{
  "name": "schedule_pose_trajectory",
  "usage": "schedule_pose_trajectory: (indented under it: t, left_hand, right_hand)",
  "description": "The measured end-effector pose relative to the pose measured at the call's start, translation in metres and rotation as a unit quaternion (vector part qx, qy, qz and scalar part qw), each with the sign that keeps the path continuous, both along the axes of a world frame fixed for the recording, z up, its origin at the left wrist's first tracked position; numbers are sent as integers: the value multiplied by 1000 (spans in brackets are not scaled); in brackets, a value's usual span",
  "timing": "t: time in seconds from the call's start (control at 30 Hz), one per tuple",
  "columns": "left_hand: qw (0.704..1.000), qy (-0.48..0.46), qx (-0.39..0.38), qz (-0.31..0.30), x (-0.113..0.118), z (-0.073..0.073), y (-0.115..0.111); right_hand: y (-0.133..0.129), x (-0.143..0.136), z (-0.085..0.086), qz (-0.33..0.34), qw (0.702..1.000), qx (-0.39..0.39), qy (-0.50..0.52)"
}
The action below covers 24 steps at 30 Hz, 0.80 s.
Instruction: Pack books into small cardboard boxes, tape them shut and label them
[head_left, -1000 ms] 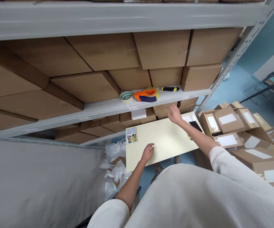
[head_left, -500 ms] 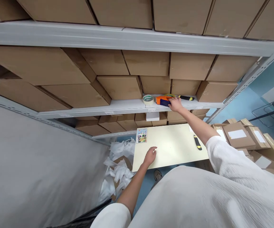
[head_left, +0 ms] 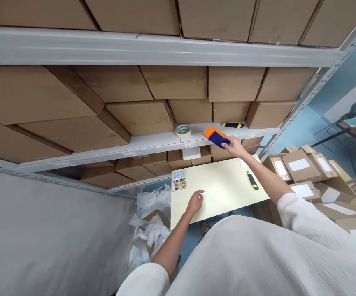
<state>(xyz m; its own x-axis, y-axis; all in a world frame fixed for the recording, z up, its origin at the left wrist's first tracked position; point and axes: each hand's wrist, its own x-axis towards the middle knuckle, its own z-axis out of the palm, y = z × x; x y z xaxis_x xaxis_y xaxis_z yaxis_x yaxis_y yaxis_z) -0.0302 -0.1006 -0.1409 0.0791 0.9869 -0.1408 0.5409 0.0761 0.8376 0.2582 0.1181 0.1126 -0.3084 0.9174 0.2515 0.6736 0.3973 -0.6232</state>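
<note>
My right hand [head_left: 233, 146] is closed on an orange and dark-blue tape dispenser [head_left: 217, 138], held tilted at the front edge of the middle shelf [head_left: 162, 141]. A roll of pale tape [head_left: 183, 131] lies on that shelf to its left, and a black and yellow utility knife [head_left: 232, 125] lies behind it. My left hand [head_left: 195, 202] is above the cream tabletop [head_left: 219, 187], fingers loosely bent and apart, holding nothing. Near it, at the table's left end, is a colourful picture card or booklet [head_left: 179, 180]. A second utility knife [head_left: 252, 180] lies at the table's right end.
Brown cardboard boxes [head_left: 174, 82] fill the grey metal shelving ahead. More cartons with white labels [head_left: 299, 164] are piled at the right. Crumpled white wrapping [head_left: 156, 230] lies on the floor left of the table. A grey wall or sheet [head_left: 48, 234] stands at far left.
My right hand has lifted the tape dispenser off the shelf and brought it slightly toward me, tilting it. My left hand stays in nearly the same place. The view has shifted a little to the right.
</note>
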Motion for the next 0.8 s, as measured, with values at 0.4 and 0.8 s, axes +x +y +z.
schedule_pose_trajectory:
  t: [0.4,0.8]
  left_hand:
    - [996,24,-22,-79,42,-6,19]
    - [992,59,-72,-86,33,-19,-6]
  right_hand:
    - [-110,76,-141,-234,946,-186,-128]
    - [-150,84,-250,-296,897,-272,-183]
